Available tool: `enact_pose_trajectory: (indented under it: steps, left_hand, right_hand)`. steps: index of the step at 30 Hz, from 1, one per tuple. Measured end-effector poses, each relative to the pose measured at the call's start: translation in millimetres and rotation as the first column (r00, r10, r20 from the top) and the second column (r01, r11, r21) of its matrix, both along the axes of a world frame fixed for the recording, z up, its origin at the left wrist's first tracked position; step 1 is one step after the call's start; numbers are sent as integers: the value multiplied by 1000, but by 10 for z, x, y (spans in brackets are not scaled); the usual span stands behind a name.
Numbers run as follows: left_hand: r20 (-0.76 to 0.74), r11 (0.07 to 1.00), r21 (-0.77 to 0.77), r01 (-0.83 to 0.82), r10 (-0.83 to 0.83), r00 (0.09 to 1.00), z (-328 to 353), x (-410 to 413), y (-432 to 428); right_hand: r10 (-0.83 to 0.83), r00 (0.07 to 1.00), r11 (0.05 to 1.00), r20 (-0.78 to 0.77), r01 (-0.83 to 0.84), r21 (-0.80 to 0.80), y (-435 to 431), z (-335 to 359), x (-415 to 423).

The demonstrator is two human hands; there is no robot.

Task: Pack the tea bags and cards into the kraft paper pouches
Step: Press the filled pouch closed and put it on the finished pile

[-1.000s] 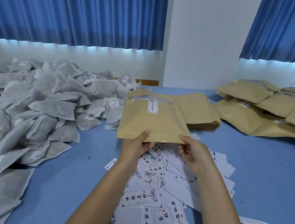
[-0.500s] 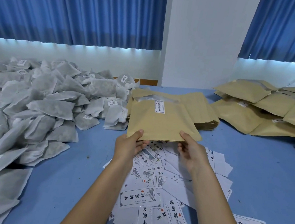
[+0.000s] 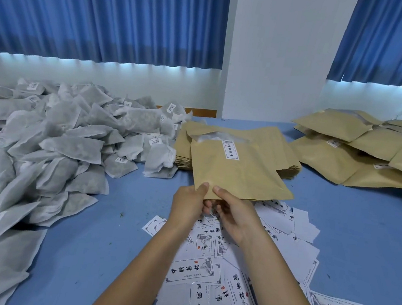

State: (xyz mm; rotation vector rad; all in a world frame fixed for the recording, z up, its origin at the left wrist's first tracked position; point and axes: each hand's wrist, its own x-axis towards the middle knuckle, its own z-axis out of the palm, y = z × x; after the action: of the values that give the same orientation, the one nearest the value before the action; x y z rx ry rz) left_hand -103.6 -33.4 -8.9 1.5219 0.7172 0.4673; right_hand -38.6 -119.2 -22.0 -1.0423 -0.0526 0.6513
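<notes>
White cards [image 3: 193, 274]: lying scattered, printed and blank faces mixed, on the blue table [image 3: 361, 233] at the near edge of the view.
Left hand [image 3: 186, 203]: pinching the near left corner of the held pouch [image 3: 237, 174], thumb pressing on top, fingers curling underneath.
Right hand [image 3: 235, 216]: pinching the same near edge just beside the Left hand, thumb on top, fingers curling underneath.
Pouch position: held pouch is extending away from both grips, raised above the cards, with its white label [image 3: 230, 150] facing up and pale fabric showing in the mouth at the far end.
Change: half a second ago the hands were gripping well apart along the near edge; the Right hand has moved across to the Left hand, and the pouch is now slanting.
Flat pouches [image 3: 283, 149]: lying stacked behind the held pouch, partly hidden by it.
Tea bags [image 3: 58, 141]: lying heaped across the left side.
Filled pouches [image 3: 345, 153]: lying piled at the far right.
Blue curtains [image 3: 105, 11]: hanging along the back wall.
</notes>
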Motion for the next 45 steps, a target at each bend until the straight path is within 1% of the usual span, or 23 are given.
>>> enact_pose_trajectory:
  steps: [2,4,7,10,14,17,19,22,24,30,35,39,42,45]
  left_hand:
    - [-7,997,77,-8,8,1000,-7,-9,-8]
    - [9,995,99,-7,6,1000,-8,-12,-23]
    - [25,995,103,-6,4,1000,-15,0,-43]
    - [28,996,84,-24,22,999,-20,5,-35]
    - [37,997,28,-74,72,997,-3,-14,15]
    - [26,995,67,-73,71,997,4,-11,12]
    - [27,994,87,-71,69,997,6,-9,-6]
    - [36,994,82,-75,72,997,7,-11,-18]
    - [38,994,62,-85,83,996,14,-14,-4]
    - [43,992,45,-115,113,993,18,-15,21]
    - [46,993,46,-107,104,993,30,-18,5]
    - [50,993,60,-98,95,994,42,-20,-17]
    - [44,992,78,-96,93,995,42,-23,-23]
    - [45,993,67,-101,98,994,43,-21,-23]
  right_hand:
    - [-17,1000,1000,-11,17,-5,-1,4,-4]
    - [-26,1000,1000,-3,26,10,-11,20,14]
    - [-10,1000,999,-1,10,42,-28,31,41]
    - [-5,999,997,-42,8,73,-50,26,66]
    - [-75,996,994,-45,78,71,-102,28,158]
    - [-112,993,992,-44,114,46,-94,19,184]
    - [-103,993,993,-64,106,44,-92,16,194]
    - [-68,993,995,-99,75,65,-111,19,214]
    - [-99,989,992,-110,107,66,-123,19,231]
    - [-184,983,983,-21,184,22,-146,45,257]
    - [-146,986,988,-86,149,36,-169,36,267]
    - [-203,976,976,-83,209,66,-200,51,296]
    - [-248,967,967,-64,251,40,-217,55,318]
    - [-235,969,971,-73,237,26,-221,59,318]
